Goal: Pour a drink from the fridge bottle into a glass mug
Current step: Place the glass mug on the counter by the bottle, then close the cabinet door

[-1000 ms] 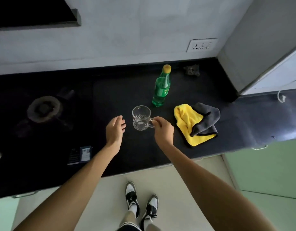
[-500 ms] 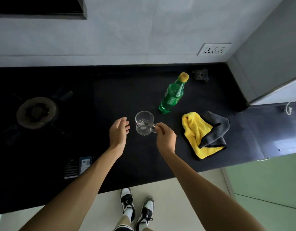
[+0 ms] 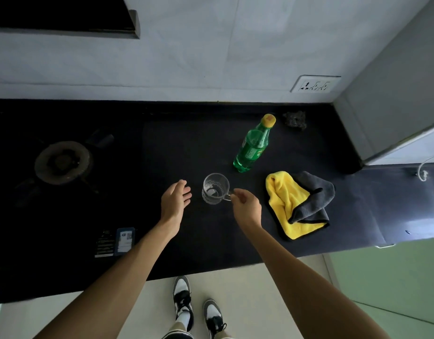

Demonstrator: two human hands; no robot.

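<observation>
Glass mug upright on the black counter, handle at 3 o'clock — right hand fingertips at the handle, loosely curled; firm pinch cannot be told. Left hand spread, at the mug's 9 o'clock, apart. Green bottle — capped, at 1 o'clock.

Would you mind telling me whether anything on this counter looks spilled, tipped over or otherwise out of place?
Nothing stands out. The green bottle stands upright with its yellow cap on, the glass mug sits upright and looks empty, and no liquid shows on the dark counter. The yellow and grey cloth is merely crumpled.
</observation>
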